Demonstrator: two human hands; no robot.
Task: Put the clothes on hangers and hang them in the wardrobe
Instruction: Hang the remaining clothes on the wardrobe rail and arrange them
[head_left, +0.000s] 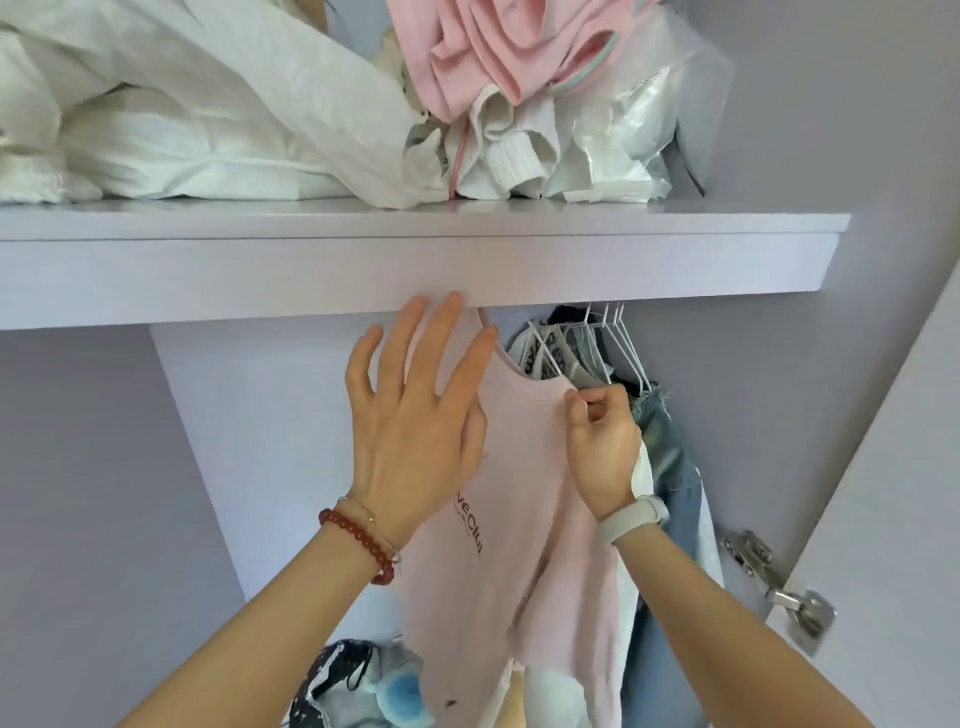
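Left hand (415, 415) spread on pink shirt (545, 519); right hand (602, 447) pinching its shoulder; cluttered shelf (415, 260) above.

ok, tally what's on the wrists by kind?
Red bead bracelet: 1, left wrist
Thin chain bracelet: 1, left wrist
Grey smart band: 1, right wrist
Total: 3
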